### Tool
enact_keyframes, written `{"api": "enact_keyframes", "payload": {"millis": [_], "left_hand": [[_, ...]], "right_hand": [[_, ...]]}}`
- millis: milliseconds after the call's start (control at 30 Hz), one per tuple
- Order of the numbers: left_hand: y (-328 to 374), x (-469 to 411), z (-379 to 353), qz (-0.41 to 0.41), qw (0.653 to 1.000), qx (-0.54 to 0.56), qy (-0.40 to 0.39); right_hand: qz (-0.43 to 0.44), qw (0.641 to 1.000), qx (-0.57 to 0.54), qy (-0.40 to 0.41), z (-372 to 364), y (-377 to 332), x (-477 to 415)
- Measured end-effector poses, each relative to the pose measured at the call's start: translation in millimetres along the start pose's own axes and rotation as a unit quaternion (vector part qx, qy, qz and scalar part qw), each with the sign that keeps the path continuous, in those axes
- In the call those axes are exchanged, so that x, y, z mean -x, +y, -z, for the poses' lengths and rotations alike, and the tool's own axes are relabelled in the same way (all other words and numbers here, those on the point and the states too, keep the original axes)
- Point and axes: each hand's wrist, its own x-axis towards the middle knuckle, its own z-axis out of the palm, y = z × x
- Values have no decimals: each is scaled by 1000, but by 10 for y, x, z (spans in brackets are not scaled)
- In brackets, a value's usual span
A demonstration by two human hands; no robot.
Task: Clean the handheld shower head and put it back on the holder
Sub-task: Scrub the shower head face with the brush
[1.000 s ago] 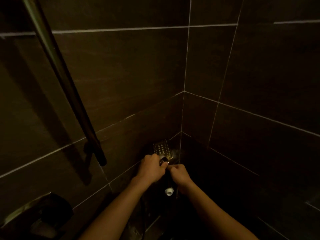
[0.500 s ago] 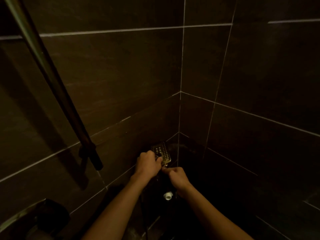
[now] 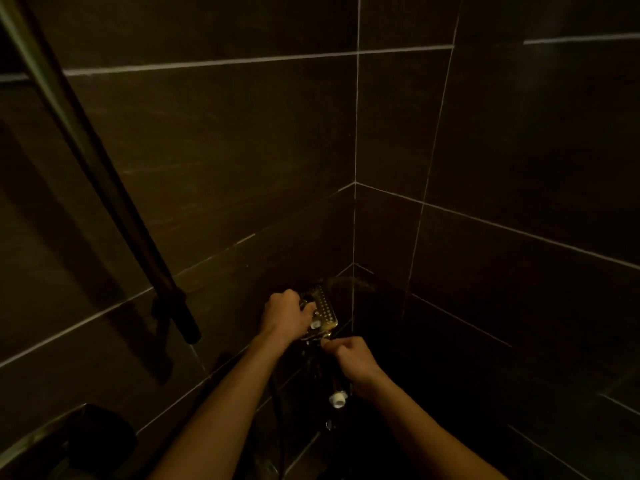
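left hand [image 3: 286, 315]: fingers curled tight round the near-left edge of the handheld shower head [image 3: 323, 306], likely to rub the face.
right hand [image 3: 355, 362]: closed round the handle just below the head, probably to steady it.
shower head: low in the tile corner, off any holder; flat rectangular metal face, shiny, with rows of nozzle dots.
white fitting [image 3: 337, 399]: round and plastic-looking, at the handle's near end.
slide rail [image 3: 104, 174]: dark metal tube, left, well apart.
walls: large dark tiles with pale grout.

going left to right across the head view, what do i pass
dark wall rail → left hand → shower head → right hand
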Motion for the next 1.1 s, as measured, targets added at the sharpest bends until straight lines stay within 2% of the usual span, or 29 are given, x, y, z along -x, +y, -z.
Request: {"api": "enact_keyframes", "payload": {"millis": [333, 500, 633, 1100], "left_hand": [[-8, 11, 15, 0, 1000, -26, 16], [-65, 72, 47, 20, 997, -56, 55], [-154, 93, 33, 25, 998, -43, 26], [-231, 312, 154, 8, 999, -27, 29]], "right_hand": [[21, 998, -50, -11, 88, -107, 176], [21, 997, -70, -28, 101, -153, 241], [14, 998, -57, -23, 74, -141, 232], [15, 994, -112, -8, 79, -320, 99]]}}
